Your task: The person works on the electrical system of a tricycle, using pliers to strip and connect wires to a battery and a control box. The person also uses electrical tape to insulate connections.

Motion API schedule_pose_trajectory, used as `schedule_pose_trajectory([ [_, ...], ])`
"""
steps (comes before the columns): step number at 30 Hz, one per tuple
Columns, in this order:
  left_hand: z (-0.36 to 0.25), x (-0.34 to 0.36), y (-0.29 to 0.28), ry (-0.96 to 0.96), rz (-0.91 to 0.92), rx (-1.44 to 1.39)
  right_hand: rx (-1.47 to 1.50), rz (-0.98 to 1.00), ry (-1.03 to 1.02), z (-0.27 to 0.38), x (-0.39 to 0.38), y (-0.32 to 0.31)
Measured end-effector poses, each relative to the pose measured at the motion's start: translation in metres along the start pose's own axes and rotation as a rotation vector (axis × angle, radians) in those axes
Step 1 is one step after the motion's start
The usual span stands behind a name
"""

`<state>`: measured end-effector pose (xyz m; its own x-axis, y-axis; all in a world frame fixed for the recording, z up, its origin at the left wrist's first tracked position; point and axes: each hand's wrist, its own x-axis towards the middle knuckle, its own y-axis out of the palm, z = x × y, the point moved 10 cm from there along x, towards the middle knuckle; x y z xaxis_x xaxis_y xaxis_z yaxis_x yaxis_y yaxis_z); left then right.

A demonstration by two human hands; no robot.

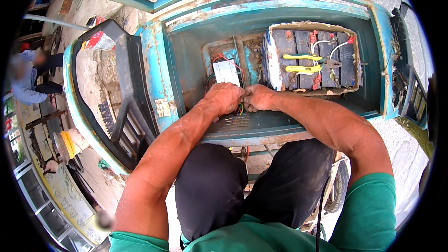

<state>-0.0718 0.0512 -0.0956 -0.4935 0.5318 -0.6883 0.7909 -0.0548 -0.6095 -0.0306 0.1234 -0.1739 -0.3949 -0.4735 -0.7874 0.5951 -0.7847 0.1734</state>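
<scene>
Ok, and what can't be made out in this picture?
In the head view:
What the left hand and right hand hold, if anything: hidden inside their grip.
Near end of the silver box: behind the left hand.
Upper ends of the coloured wires: behind the hands.
Face of the person at far left: blurred.

Silver rectangular box [226,71]: lies lengthwise away from viewer in teal metal compartment [186,56], near end hidden. Red wire [218,56] loops about far end. Thin multicoloured wires [241,107] nearer viewer, partly hidden.
</scene>
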Motion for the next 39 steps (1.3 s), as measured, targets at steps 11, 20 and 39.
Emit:
schedule_pose_trajectory([
  [11, 0.038, 0.001, 0.031, -0.462, 0.231, -0.49, -0.038, 0.012, 0.036, 0.004, -0.004, 0.001],
  [20, 0.035, 0.005, 0.042, -0.248, 0.152, -0.057, -0.283, -0.011, -0.072, 0.008, -0.001, -0.002],
  [39, 0.035, 0.019, 0.059, -0.169, 0.201, -0.095, -0.534, -0.055, -0.162, 0.021, -0.004, -0.004],
])
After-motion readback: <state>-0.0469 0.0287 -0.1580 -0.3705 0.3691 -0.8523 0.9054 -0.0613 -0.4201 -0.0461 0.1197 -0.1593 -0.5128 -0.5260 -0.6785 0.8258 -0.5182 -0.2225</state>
